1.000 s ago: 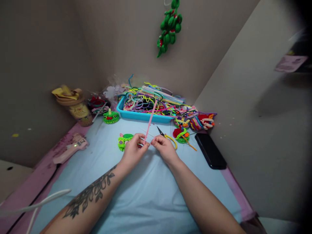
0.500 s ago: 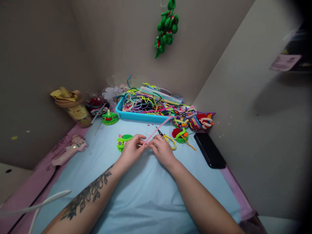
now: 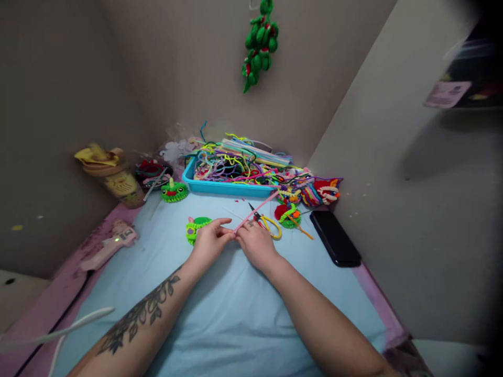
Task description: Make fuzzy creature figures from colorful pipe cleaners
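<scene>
My left hand [image 3: 210,242] and right hand [image 3: 255,243] pinch pink pipe cleaner [image 3: 255,210] (slanting up-right), scissors [image 3: 264,221] just beside.

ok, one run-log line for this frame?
left hand: pinching pink pipe cleaner | right hand: pinching same | scissors: beside right hand | blue tray: behind | phone: right

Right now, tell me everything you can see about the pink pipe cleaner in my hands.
The pink pipe cleaner is one thin, fuzzy-looking stem, nearly straight. Its near end is pinched where the left hand and right hand meet; from there it slants up and to the right, above the scissors, its far end toward the blue tray. Only the fingers seem to touch it.
</scene>
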Demonstrator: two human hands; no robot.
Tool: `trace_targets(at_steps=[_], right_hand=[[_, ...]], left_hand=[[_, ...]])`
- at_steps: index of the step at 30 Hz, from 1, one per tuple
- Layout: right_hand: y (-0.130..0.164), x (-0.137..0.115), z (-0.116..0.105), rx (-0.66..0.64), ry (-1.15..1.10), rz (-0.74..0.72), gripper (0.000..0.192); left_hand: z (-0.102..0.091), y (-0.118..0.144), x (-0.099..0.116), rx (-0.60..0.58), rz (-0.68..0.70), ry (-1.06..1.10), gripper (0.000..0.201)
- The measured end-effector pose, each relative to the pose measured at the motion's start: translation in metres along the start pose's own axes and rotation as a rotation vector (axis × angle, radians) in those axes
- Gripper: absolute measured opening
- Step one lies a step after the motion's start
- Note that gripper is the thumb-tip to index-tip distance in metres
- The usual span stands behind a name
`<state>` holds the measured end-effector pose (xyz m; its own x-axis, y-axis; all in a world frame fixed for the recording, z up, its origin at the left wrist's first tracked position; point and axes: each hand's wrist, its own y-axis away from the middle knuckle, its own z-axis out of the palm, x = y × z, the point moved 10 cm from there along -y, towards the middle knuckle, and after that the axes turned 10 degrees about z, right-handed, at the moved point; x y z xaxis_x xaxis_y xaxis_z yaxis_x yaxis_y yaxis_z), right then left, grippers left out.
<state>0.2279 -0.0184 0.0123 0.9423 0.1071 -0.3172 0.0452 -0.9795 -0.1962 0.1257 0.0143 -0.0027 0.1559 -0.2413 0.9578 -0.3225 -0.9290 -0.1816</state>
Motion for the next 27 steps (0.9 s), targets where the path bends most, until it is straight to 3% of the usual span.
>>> trace_targets(at_steps=[3, 9, 17, 23, 27], right_hand=[[-0.001, 0.005, -0.002, 0.022, -0.142, 0.031, 0.013], [-0.004, 0.024, -0.018, 0.127, -0.724, 0.123, 0.008], [-0.005, 0.025, -0.019, 0.117, -0.84, 0.165, 0.016], [-0.008, 0.03, 0.01, -0.095, -0.993, 0.296, 0.019], [-0.007, 0.031, -0.004, 0.014, -0.99, 0.246, 0.015]], left_hand=[[-0.002, 0.0, 0.003, 0.022, -0.002, 0.002, 0.034], [-0.023, 0.001, 0.014, 0.195, -0.016, 0.094, 0.032], [-0.017, 0.003, 0.013, 0.204, -0.05, 0.249, 0.036], [-0.014, 0.005, 0.019, 0.202, -0.013, 0.236, 0.03], [-0.02, 0.005, 0.019, 0.247, -0.014, 0.243, 0.032]])
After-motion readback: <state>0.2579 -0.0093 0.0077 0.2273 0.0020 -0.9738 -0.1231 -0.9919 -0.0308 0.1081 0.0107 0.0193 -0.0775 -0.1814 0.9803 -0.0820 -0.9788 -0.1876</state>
